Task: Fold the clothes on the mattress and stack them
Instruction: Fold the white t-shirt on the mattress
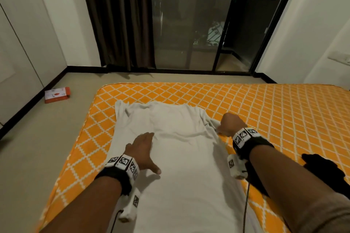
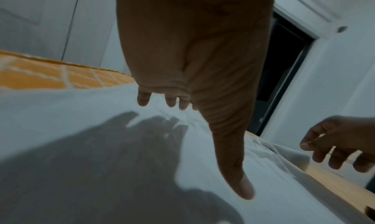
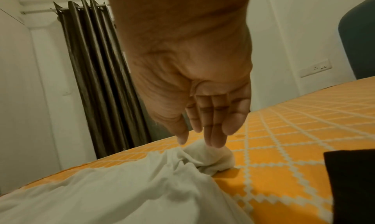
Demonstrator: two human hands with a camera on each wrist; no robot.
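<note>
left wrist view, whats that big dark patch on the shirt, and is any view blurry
Left wrist view: the patch is the left hand's shadow on the white shirt; the picture is bluish and soft. Right wrist view: warmer, with the right hand slightly blurred. Head view: sharpest, edges bowed.

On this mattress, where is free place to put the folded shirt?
The widest bare patch of the mattress lies right of the white shirt, beyond the right hand and above the black cloth. A narrow strip runs along the shirt's left edge, beside the left hand. The middle is covered by the shirt.
</note>
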